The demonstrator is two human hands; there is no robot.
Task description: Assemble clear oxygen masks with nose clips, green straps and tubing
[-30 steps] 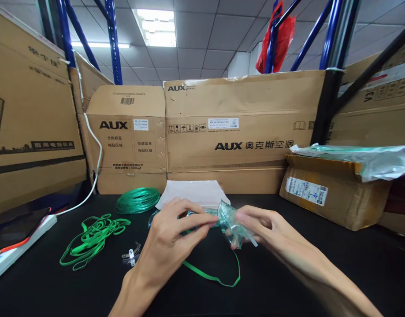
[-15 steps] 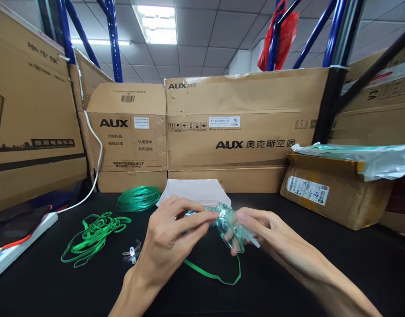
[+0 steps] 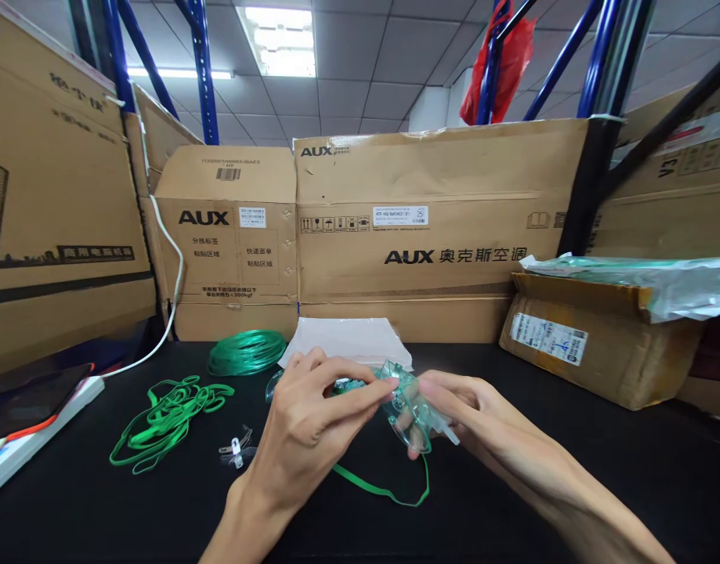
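A clear green-tinted plastic mask (image 3: 407,407) is held between both hands above the black table (image 3: 541,486). My left hand (image 3: 312,423) pinches its left edge with thumb and fingers. My right hand (image 3: 471,415) grips it from the right, fingers curled behind it. A green elastic strap (image 3: 388,492) hangs from the mask and loops onto the table below the hands.
A pile of loose green straps (image 3: 165,419) and a small clear clip (image 3: 236,450) lie at left. A coil of green tubing (image 3: 246,351) and white sheets (image 3: 348,341) sit behind the hands. AUX cardboard boxes (image 3: 430,227) wall the back; a smaller carton (image 3: 595,345) stands right.
The hands and mask have shifted only slightly; the mask has turned a little between the fingers. Everything else stays put.
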